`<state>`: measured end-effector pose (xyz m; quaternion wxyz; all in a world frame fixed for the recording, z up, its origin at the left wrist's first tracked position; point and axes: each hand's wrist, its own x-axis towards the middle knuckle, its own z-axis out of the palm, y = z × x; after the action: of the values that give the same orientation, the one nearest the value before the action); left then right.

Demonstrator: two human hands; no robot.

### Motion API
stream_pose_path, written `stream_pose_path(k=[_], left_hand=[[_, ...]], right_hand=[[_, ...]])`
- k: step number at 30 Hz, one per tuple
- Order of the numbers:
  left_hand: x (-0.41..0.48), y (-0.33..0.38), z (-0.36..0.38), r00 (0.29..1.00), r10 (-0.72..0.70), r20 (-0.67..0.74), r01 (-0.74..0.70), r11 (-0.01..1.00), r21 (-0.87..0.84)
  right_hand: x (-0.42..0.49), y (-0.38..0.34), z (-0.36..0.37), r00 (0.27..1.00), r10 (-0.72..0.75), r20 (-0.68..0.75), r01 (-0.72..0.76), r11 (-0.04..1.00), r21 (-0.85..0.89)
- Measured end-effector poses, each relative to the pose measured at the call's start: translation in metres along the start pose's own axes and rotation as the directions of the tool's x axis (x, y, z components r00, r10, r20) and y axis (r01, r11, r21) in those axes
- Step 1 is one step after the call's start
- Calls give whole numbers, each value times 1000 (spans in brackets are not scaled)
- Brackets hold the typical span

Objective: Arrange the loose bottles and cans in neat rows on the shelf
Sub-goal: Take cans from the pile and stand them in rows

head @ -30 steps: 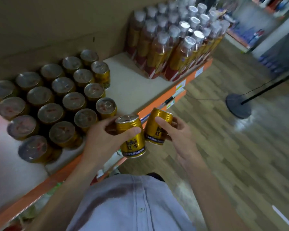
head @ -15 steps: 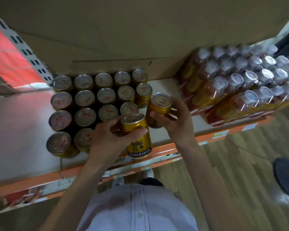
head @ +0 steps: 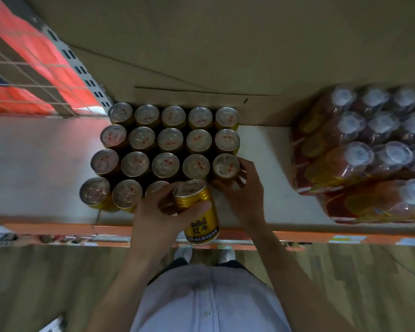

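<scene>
- The left hand [head: 158,212], lower centre of the frame, grips a gold metal drink can [head: 200,219] with red and black lettering. The thumb lies across the can's front and the fingers wrap round its far side.
- This can is tilted, its silver top leaning toward the back. It hangs over the front edge of the shelf, just right of the front row.
- The right hand [head: 246,192], just right of centre, has its thumb and curled fingers round a second gold can [head: 225,165].
- That can stands upright at the right end of the third row, just beside its neighbour. The hand hides its base, so I cannot tell whether it rests on the board.
- The block of silver-topped gold cans [head: 170,140] fills the centre: five in the back row, five in the next, five in the third counting the one held. Three show in the front row, the rightmost partly hidden by the left hand.
- They stand on a pale flat shelf board [head: 268,164] with an orange front lip [head: 58,228].
- Brown cardboard sheeting [head: 225,56] rises behind the cans across the top of the frame.
- At the right, shrink-wrapped packs of amber bottles with pale caps [head: 359,159] sit on the same board, well apart from the cans.
- A white wire grid [head: 22,75] over red crosses the upper left.
- Along the bottom are a wood-pattern floor [head: 357,283], the person's pale buttoned shirt [head: 209,303] and white shoes [head: 227,255].
</scene>
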<state>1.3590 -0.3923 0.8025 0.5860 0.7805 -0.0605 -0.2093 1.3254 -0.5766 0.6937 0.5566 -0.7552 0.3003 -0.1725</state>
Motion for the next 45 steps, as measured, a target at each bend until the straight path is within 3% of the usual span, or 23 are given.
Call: stream_pose_path(k=[7, 13, 15, 18, 20, 24, 28, 31, 37, 45], left_hand=[[-10, 1, 25, 997, -16, -77, 16, 1000, 9], [-23, -3, 35, 994, 79, -79, -74, 995, 66], [-28, -3, 40, 990, 125, -72, -119, 989, 86], [-35, -5, 50, 983, 174, -56, -165, 977, 134], [-38, -7, 56, 979, 198, -43, -190, 971, 148], [-41, -12, 66, 973, 230, -16, -223, 959, 173], [-34, -10, 71, 968, 251, 9, -244, 930, 273], [-30, -3, 66, 957, 289, 11, -277, 902, 332], [-29, -9, 30, 935, 310, -172, -199, 860, 469], [-41, -28, 23, 946, 324, -19, -230, 711, 664]], right_hand=[[7, 4, -5, 998, -36, 58, 33, 998, 51], [-2, 4, -42, 960, -18, 279, 28, 999, -31], [-23, -4, -66, 919, 7, 393, 6, 999, -32], [-53, -14, -97, 774, -11, 634, 40, 999, -32], [-64, -17, -102, 725, 16, 688, -1, 1000, -22], [-75, -23, -95, 820, 54, 570, -46, 999, -28], [-72, -29, -93, 868, 18, 497, -2, 999, -32], [-66, -31, -95, 886, 37, 462, -20, 999, -41], [-58, -30, -96, 890, 31, 454, -12, 999, -45], [-47, -23, -67, 929, -134, 346, 141, 990, 3]])
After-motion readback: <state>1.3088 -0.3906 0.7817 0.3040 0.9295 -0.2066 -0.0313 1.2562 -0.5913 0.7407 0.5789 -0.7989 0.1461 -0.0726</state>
